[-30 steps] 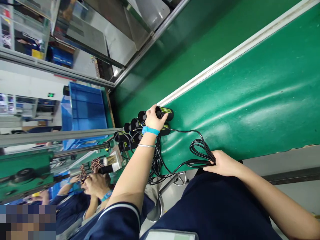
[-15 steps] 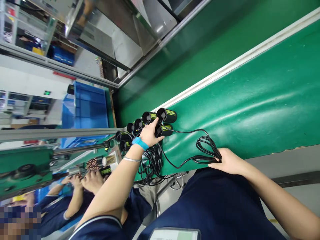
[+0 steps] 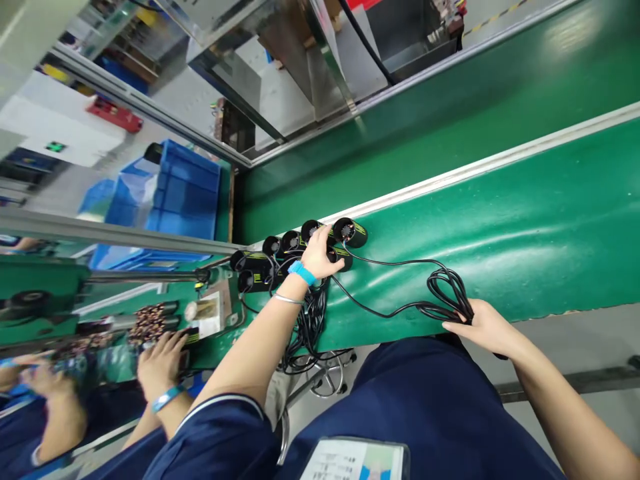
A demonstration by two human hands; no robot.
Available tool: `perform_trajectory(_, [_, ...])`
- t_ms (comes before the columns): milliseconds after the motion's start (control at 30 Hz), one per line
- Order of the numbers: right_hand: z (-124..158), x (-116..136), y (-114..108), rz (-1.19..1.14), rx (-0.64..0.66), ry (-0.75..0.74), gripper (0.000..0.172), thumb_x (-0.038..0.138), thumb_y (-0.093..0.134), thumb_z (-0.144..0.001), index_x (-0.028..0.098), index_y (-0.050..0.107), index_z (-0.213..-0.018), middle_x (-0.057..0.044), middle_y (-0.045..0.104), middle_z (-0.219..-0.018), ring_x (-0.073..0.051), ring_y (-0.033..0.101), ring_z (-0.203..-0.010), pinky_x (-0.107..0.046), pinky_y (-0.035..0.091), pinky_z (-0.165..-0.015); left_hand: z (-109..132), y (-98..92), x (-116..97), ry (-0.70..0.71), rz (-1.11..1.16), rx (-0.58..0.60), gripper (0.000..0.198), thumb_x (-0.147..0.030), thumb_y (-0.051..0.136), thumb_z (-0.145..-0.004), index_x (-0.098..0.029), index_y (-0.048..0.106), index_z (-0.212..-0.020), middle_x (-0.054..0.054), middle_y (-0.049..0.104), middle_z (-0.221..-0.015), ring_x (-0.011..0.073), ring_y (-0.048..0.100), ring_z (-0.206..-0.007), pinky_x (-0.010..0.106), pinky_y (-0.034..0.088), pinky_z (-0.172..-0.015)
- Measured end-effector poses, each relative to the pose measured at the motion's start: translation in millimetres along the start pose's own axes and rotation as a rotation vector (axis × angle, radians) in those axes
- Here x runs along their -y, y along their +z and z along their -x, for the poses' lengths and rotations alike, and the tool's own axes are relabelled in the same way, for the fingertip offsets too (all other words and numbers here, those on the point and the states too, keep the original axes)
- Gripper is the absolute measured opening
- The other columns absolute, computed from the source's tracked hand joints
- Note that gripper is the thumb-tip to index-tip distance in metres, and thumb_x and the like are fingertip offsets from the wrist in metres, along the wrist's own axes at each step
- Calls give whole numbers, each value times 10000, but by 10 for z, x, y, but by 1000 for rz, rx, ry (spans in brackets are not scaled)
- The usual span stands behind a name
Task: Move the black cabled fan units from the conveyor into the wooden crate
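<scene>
My left hand (image 3: 319, 257), with a blue wristband, reaches over a cluster of black cylinders with yellow-green markings. Its fingers and thumb are spread about a front black cylinder (image 3: 344, 259), which is partly hidden; I cannot tell how firmly they touch it. Just beyond the fingertips, another black cylinder (image 3: 356, 233) shows wires at its open end. A thin black cable (image 3: 395, 263) runs from there to a looped bundle of black cable (image 3: 443, 287). My right hand (image 3: 483, 327) is closed on that bundle near the bench's front edge.
More black cable (image 3: 310, 320) is heaped below my left wrist and hangs over the edge. A white strip (image 3: 450, 175) runs along the green bench (image 3: 525, 247). Blue bins (image 3: 187, 190) stand at the far left. A co-worker's hand (image 3: 161, 367) is at the lower left.
The view has shifted. My left hand's fingertips have moved back from the end cylinder's rim, and a gap shows beside that cylinder. My right hand still holds the cable bundle, farther right in view.
</scene>
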State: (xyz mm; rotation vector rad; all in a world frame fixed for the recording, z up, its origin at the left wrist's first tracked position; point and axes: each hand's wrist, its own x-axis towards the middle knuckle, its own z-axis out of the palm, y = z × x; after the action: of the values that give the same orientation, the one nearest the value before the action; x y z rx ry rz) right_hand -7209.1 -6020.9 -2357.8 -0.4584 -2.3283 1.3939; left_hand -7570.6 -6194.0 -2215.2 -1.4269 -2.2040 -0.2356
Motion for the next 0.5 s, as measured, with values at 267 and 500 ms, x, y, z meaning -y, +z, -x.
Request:
perform_trajectory(267, [36, 204, -54, 50, -91, -5, 330, 471, 646, -758, 185, 491, -699, 8, 532, -664, -158, 491, -651, -278, 398, -614, -381, 4, -83, 106, 87, 32, 779, -329, 644, -682, -177, 408, -1409, 125, 463, -1359, 280, 537, -1210, 371, 446, -1040])
perform_trajectory(500, [153, 253, -155, 101, -176, 20, 372, 503, 659, -762, 184, 493, -668, 2, 511, -618, -153, 481, -614, -284, 410, -588, -51, -19, -87, 3, 104, -51, 706, -539, 688, -687, -148, 522, -1251, 131, 544, -1196, 292, 562, -1127, 407, 474, -994])
